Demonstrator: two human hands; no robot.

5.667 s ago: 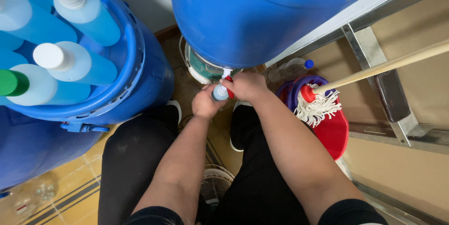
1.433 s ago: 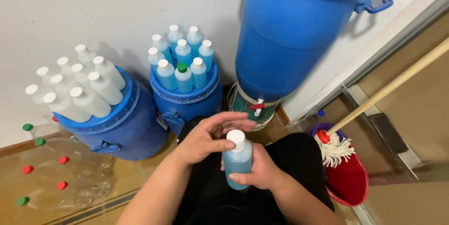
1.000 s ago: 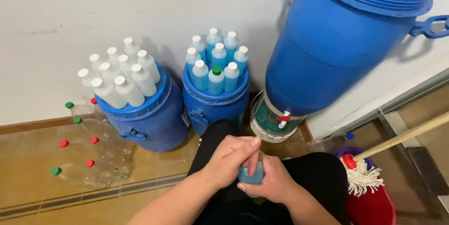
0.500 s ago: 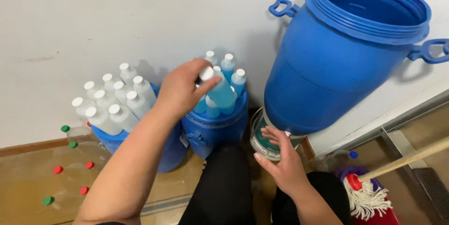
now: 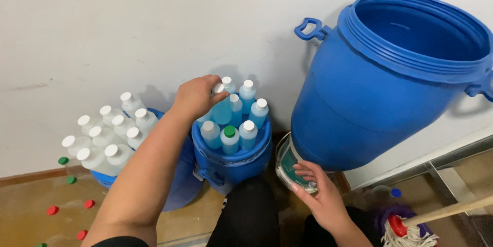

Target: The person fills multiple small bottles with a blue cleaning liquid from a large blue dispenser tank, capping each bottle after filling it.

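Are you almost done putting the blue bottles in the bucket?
Nearly full, it seems. Several capped blue bottles already stand in the small blue bucket. The left hand is setting another bottle among them; the right hand is empty under the big barrel. Clear bottles with coloured caps wait on the floor.

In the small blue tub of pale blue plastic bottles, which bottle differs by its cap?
The front-row middle bottle: its cap is green, all the others white. The left hand grips a white-capped one behind it.
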